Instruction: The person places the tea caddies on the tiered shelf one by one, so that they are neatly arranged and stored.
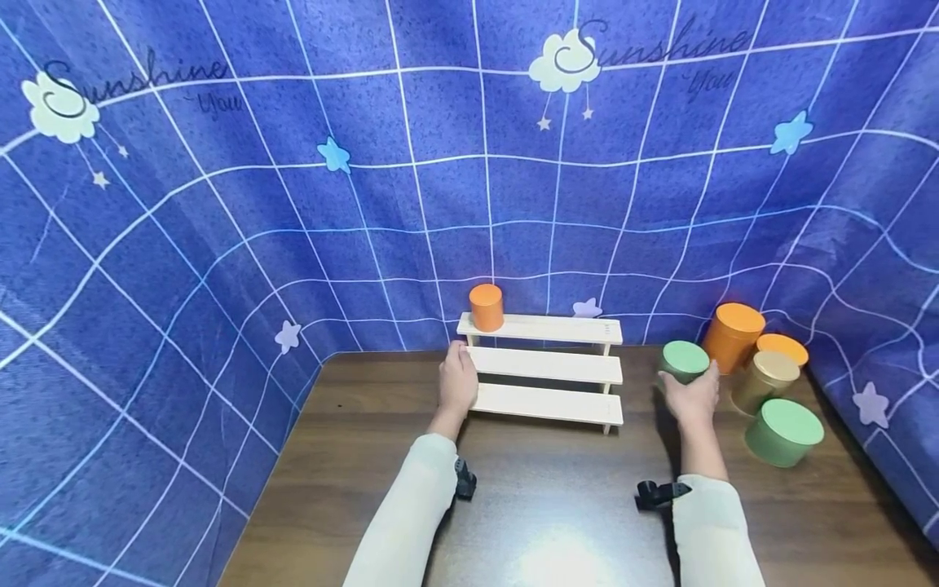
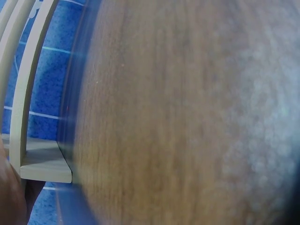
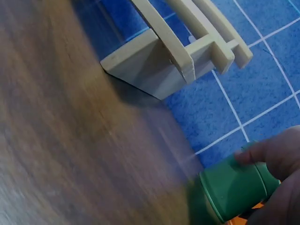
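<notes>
A three-tier pale wooden shelf stands at the back of the brown table. My left hand grips its left end; in the left wrist view only part of that hand shows beside the wooden end piece. To the right of the shelf, my right hand holds a small green round tin, fingers and thumb around its sides. The right wrist view shows the thumb against the wall of this green tin. An orange round tin sits on the top tier at its left end.
Right of my right hand stand a tall orange tin, a lower orange tin, a gold tin and a wide green tin. A blue gridded cloth hangs behind and along both sides of the table.
</notes>
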A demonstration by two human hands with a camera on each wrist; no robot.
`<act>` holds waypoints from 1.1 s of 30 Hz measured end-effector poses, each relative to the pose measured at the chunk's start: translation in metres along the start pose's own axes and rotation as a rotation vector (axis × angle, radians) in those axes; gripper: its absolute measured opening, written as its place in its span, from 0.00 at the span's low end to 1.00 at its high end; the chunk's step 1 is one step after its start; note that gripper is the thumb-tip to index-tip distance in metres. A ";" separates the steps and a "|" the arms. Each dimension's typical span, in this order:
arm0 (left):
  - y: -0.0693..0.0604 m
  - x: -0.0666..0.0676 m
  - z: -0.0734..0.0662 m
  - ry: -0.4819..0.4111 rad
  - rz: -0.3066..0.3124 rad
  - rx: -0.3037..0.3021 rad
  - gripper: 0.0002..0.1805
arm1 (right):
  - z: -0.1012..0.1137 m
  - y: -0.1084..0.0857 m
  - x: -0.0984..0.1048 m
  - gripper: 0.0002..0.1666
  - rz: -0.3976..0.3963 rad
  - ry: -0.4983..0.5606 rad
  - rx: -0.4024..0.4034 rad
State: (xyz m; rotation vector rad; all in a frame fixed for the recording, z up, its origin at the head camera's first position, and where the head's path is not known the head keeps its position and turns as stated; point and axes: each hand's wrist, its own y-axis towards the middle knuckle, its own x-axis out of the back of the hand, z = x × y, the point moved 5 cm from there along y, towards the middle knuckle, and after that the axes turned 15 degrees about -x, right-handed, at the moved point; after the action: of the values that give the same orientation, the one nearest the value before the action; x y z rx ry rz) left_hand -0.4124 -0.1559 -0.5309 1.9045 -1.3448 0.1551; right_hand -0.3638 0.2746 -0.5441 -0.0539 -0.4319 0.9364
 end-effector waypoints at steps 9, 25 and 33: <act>0.001 0.002 -0.001 -0.012 -0.008 -0.001 0.18 | 0.007 -0.005 -0.007 0.50 -0.006 0.132 0.041; -0.001 0.002 -0.003 -0.004 -0.010 -0.013 0.18 | 0.047 -0.028 0.006 0.47 0.018 0.344 0.120; -0.001 0.002 -0.004 -0.001 -0.001 -0.005 0.19 | 0.062 -0.042 0.004 0.45 0.017 0.379 0.192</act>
State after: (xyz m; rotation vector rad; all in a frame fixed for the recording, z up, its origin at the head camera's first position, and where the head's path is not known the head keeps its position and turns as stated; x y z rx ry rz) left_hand -0.4096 -0.1546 -0.5279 1.9014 -1.3431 0.1502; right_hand -0.3533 0.2440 -0.4765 -0.0585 0.0097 0.9558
